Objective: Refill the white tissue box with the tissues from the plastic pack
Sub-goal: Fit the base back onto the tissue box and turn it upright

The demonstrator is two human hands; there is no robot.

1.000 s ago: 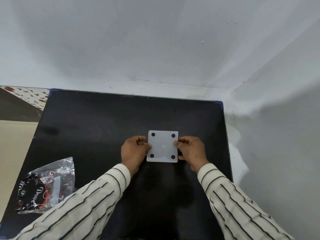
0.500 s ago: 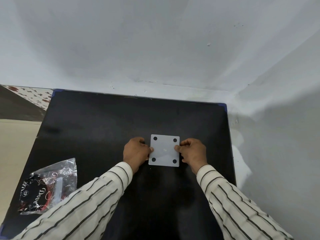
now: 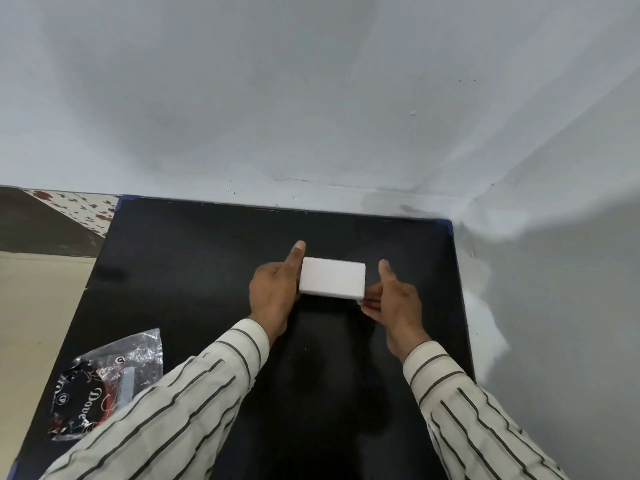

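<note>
The white tissue box [image 3: 331, 282] is tipped so that a plain white side faces me, over the middle of the black table [image 3: 194, 258]. My left hand [image 3: 277, 292] grips its left end, thumb pointing up. My right hand [image 3: 391, 299] holds its right end, fingers under the lower right corner. The plastic pack [image 3: 104, 382], clear film with a black and red print, lies crumpled at the table's near left, partly behind my left sleeve. I cannot tell from here what is inside it.
White walls meet in a corner just behind and to the right of the table. A patterned floor and a beige surface [image 3: 38, 306] lie past the table's left edge. Bare black tabletop surrounds the box.
The box has been turned: its flat base with dark round feet faced me before, now a plain white side does. Both hands have shifted their hold and moved slightly away from me.
</note>
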